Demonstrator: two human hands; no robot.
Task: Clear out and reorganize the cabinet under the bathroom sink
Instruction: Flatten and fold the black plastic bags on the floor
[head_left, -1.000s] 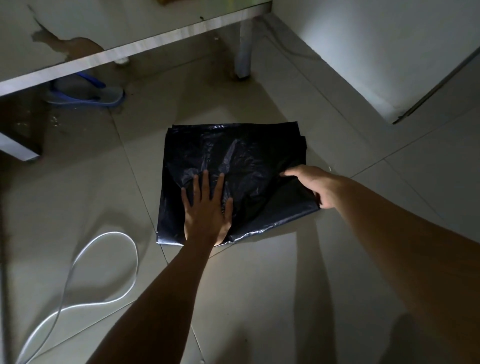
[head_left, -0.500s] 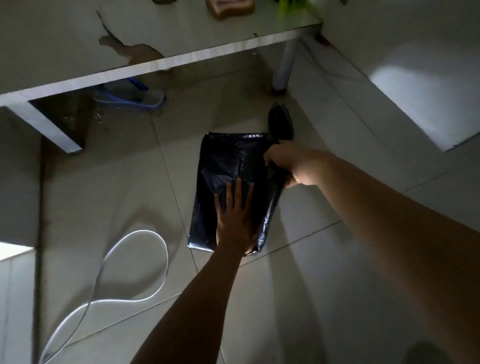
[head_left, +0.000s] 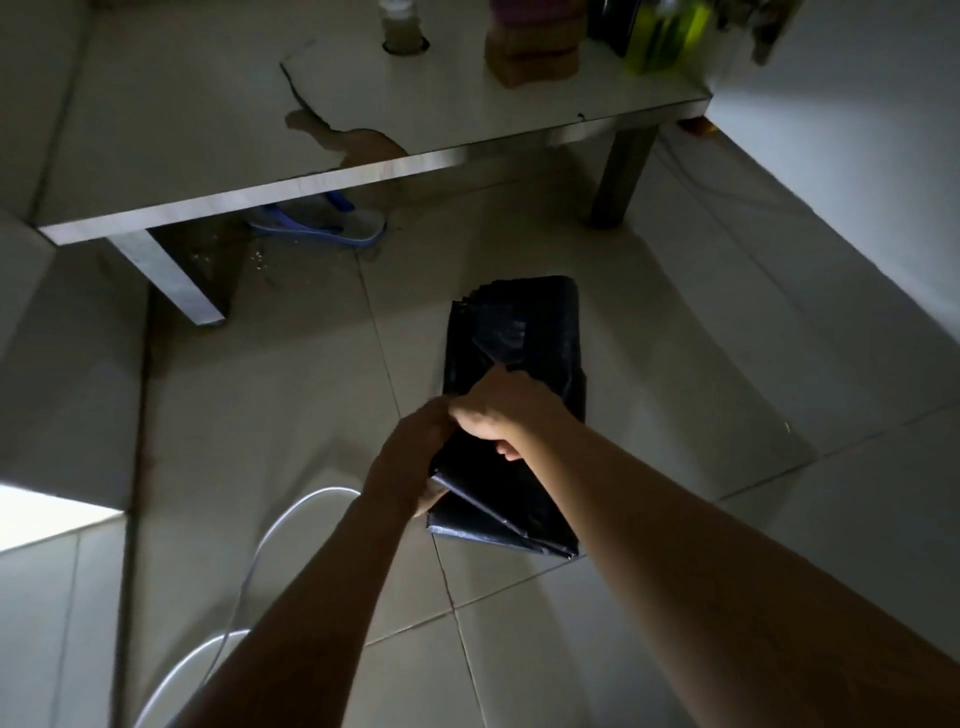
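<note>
Two hands are met over a folded black plastic bag (head_left: 519, 332) laid on the tiled floor (head_left: 727, 395).

Left hand (head_left: 410, 457): fingers are curled round the bag's left edge, and a fold is pinched by the thumb. Right hand (head_left: 501, 415): fingers are curled tight and clamped on the top layer near the middle of the strip, with the thumb tucked against the plastic. The knuckles of the two hands are set close together; whether they touch cannot be told.

The bag is folded to a narrow strip. Its long axis is run straight away from the person. The far short end is pointed toward the table leg side, well beyond the fingers. The near short end is placed just behind the fingers, under the wrists, with a glossy creased corner turned up.

A low white table (head_left: 249, 202) is seen far beyond the fingers. A blue flip-flop (head_left: 322, 228) is tucked under its edge, beyond and left of the fingers. A white tube (head_left: 291, 525) is looped on the floor, left of and behind the left fingers.
</note>
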